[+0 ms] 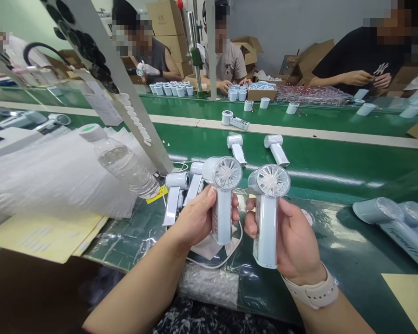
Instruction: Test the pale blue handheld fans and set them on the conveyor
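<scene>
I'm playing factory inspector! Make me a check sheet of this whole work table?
Surface: long green conveyor belt with a cream stripe.
Job's things: white handheld fan with a clear round head and a matching white fan, plus more white fans lying on the belt.
Clutter: clear plastic water bottle, white plastic bag, pale yellow papers.
Hands: left hand grips the first fan; right hand grips the matching fan.
Cables: thin white cable lying under the fans.
Surroundings: people working across the belt, brown cardboard boxes behind them.
</scene>
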`<state>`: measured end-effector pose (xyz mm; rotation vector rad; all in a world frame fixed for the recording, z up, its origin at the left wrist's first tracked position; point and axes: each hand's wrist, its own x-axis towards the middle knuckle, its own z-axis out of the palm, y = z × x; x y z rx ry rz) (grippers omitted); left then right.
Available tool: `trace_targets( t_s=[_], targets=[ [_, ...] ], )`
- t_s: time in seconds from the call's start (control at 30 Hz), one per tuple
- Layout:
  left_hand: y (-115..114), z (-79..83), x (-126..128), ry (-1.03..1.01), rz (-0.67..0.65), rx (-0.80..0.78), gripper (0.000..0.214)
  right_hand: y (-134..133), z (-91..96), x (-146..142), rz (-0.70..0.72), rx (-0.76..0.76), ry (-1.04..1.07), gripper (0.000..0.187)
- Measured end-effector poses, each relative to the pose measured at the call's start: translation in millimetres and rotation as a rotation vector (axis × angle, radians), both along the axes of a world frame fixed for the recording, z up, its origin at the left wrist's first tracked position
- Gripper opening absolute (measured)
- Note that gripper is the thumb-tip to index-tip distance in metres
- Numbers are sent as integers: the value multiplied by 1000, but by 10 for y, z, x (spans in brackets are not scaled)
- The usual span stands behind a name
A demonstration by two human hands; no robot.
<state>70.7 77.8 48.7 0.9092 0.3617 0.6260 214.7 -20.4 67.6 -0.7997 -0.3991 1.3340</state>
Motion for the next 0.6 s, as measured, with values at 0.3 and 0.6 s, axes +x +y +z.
trace_targets(
  t_s=[0.3, 0.6],
  targets=[
    [-14, 31, -10, -89, -15, 4, 26, -37, -90, 66, -24, 85, -95, 23],
    [-41, 39, -37, -12, 2, 106, 40, 49, -82, 29, -229, 10, -52, 24]
  ],
)
